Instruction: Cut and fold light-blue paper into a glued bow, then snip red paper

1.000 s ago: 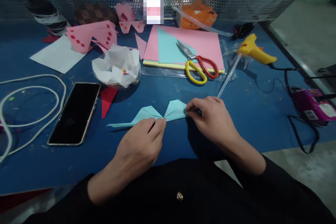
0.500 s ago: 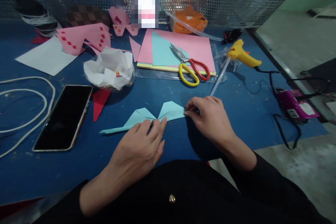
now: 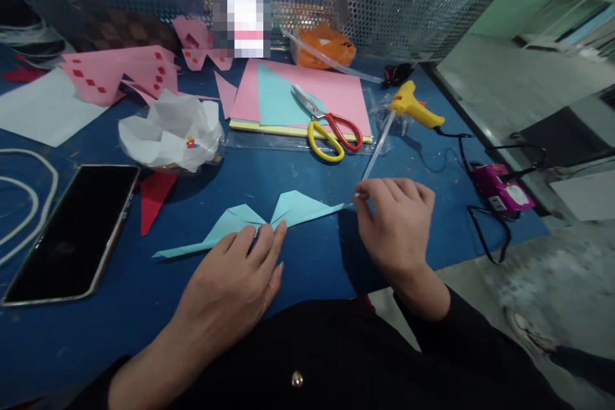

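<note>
- On the blue surface (image 3: pixel 317 262), directly before the person, lies a folded light-blue paper (image 3: pixel 302 207), presumably central so both hands reach it easily.
- The left hand (image 3: pixel 230 275) is loosely open, palm down, its fingers resting on the paper near the middle notch without wrapping around it; that pressure likely stops it sliding.
- The right hand (image 3: pixel 396 224) is nearly closed, thumb and forefinger together at the paper's right tip; they appear to pinch it, perhaps to hold the narrow end straight.
- Scissors (image 3: pixel 316 113) lie across the stacked sheets (image 3: pixel 350 93), maybe weighing them down.
- A yellow glue gun (image 3: pixel 416 104) sits further right, its black cord (image 3: pixel 454 135) running away from the paper, probably to avoid tangling.
</note>
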